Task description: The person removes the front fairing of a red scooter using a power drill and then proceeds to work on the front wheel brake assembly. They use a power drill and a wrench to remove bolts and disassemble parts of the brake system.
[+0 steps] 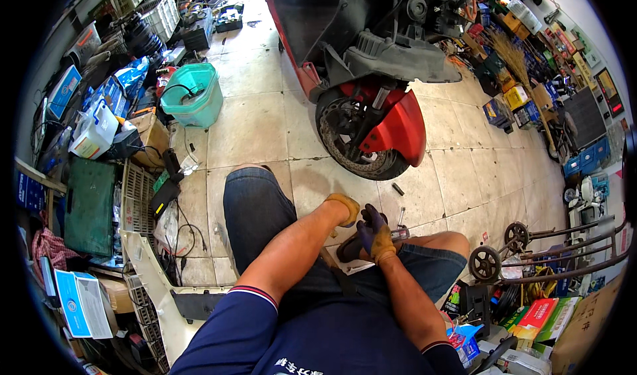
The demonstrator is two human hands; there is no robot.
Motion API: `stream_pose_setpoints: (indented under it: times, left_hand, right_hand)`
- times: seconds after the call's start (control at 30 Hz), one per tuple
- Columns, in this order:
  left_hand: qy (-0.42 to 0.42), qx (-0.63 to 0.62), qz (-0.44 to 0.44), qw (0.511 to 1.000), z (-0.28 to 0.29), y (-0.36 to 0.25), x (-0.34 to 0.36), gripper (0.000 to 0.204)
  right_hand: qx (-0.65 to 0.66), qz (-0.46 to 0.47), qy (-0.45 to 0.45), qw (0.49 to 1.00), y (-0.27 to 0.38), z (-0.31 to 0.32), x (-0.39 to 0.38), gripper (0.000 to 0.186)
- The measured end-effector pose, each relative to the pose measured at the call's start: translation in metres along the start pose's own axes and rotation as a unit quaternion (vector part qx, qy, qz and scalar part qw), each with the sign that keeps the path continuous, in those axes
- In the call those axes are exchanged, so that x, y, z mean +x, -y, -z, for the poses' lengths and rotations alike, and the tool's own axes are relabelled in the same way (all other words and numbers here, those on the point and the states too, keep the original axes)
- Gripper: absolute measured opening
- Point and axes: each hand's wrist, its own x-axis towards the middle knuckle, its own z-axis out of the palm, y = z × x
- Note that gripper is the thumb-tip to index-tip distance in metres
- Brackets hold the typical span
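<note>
My left hand (pixel 344 209), in a yellowish work glove, is above the floor between my knees, just short of the front wheel (pixel 361 143) of a red scooter. Its fingers are turned away and hidden. Close beside it is my right hand (pixel 376 234), whose glove has dark purple fingers and a yellow back. Its fingers are partly apart, and nothing shows between them. Beyond the right hand, a small black cylinder (pixel 398 189) and a slim metal tool (pixel 401 216) lie on the tiles. A metal piece (pixel 400 233) lies next to my right thigh.
The scooter's red front fender (pixel 398 129) and loose dark body panel (pixel 398 60) overhang the floor ahead. A teal tub (pixel 194 96) stands at left, near a green case (pixel 89 206) and a beige panel (pixel 156 295). At right lies a wheeled hand cart (pixel 488 263). Boxes line both sides.
</note>
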Motion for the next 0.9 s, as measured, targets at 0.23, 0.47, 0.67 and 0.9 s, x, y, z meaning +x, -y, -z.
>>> stream_pose_setpoints:
  times: [0.23,0.47,0.67,0.9]
  left_hand:
    - [0.012,-0.025,-0.008,1.0,0.014,-0.014,0.008,0.031]
    - [0.034,-0.015,0.026,0.999,-0.009,-0.012,0.024,0.031]
    - [0.013,-0.028,0.021,0.999,-0.009,-0.015,0.028,0.034]
    - [-0.003,-0.042,0.016,0.999,-0.016,-0.007,0.035,0.035]
  right_hand:
    - [0.01,-0.004,0.012,1.0,-0.027,-0.005,0.004,0.057]
    - [0.039,0.023,0.055,0.997,-0.019,-0.007,0.002,0.048]
    - [0.049,0.001,0.063,0.997,-0.009,-0.006,-0.001,0.041]
    - [0.01,-0.024,0.06,0.998,-0.01,-0.005,0.001,0.045]
